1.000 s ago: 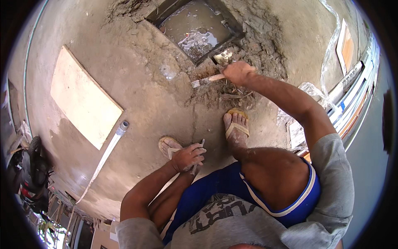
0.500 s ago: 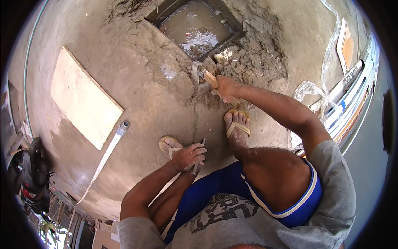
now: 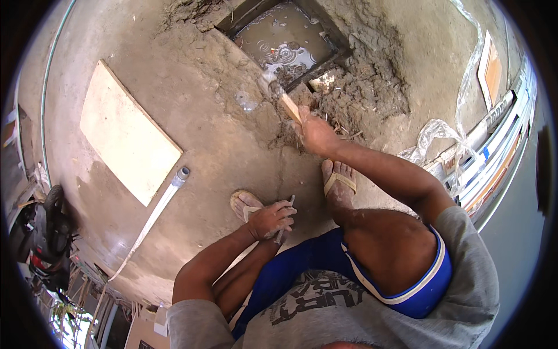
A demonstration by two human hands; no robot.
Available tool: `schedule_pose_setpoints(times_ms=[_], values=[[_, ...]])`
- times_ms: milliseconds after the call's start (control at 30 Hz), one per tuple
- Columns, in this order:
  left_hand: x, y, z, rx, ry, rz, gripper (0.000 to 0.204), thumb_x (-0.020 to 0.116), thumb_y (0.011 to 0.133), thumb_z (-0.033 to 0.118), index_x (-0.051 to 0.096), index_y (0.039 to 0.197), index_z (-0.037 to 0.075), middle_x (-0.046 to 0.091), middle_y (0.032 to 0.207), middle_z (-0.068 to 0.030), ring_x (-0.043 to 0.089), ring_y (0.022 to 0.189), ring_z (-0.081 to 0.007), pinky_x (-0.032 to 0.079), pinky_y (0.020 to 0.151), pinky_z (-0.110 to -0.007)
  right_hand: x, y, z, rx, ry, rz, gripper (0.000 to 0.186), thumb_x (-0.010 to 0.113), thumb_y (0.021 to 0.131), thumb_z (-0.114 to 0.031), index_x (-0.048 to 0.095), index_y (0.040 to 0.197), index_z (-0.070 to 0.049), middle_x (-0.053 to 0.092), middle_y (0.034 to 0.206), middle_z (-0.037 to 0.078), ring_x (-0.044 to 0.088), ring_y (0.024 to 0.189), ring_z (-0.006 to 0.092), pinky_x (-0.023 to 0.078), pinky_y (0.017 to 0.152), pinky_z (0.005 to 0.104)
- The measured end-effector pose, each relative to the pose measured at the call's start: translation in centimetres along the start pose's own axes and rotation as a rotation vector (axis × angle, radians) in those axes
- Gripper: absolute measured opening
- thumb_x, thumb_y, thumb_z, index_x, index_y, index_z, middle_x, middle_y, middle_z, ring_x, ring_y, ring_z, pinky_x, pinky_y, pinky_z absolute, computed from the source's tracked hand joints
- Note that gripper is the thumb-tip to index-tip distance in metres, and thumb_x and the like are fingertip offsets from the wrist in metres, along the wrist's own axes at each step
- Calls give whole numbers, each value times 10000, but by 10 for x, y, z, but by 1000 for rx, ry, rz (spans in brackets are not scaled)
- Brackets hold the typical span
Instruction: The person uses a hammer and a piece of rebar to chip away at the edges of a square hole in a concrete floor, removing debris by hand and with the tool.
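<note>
My right hand (image 3: 318,134) is closed round the wooden handle of a hammer (image 3: 289,107). The hammer's grey head is blurred, close to the near corner of a square pit (image 3: 254,56) with murky water in it. Lower down, my left hand (image 3: 270,220) rests by my left foot, its fingers closed round a thin grey metal rod like a chisel (image 3: 279,236). The rod's middle is hidden by the fingers. Broken, muddy rubble (image 3: 372,87) lies along the pit's right side.
On the left a pale board (image 3: 131,136) lies flat beside a grey pipe (image 3: 152,218). A green hose (image 3: 45,104) runs along the far left, above a motorbike (image 3: 49,250). Clear plastic sheeting (image 3: 433,136) and stacked long strips (image 3: 500,157) lie on the right.
The hammer and my right hand have shifted, with the hammer's head now higher and nearer the pit's edge. Ripples have appeared on the water. My left hand still holds the rod.
</note>
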State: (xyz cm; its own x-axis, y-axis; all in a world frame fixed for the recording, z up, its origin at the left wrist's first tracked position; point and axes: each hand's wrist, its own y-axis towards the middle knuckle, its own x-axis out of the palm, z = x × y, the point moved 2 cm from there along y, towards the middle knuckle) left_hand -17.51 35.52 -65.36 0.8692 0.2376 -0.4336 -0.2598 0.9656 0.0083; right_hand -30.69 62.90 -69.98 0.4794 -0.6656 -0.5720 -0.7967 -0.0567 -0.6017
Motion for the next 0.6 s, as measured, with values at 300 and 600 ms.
schedule_pose_setpoints(times_ms=[300,600], values=[[5,-4,0,-7,7,46,258,763,784,253,692,973,93,629,1231,-97,536,1244,-341,549,939,-403,-76,-9,-47,-54,382,272,417,544,1018,-299,459,1225,54,659,942,303,648,892,479,502,775,518],[-6,5,2,-34,5,-11,261,733,802,204,650,1015,78,605,1291,-81,543,1261,-323,525,974,-413,-13,-29,6,77,254,26,376,547,1025,-315,487,1150,35,642,722,187,667,636,335,511,580,441]])
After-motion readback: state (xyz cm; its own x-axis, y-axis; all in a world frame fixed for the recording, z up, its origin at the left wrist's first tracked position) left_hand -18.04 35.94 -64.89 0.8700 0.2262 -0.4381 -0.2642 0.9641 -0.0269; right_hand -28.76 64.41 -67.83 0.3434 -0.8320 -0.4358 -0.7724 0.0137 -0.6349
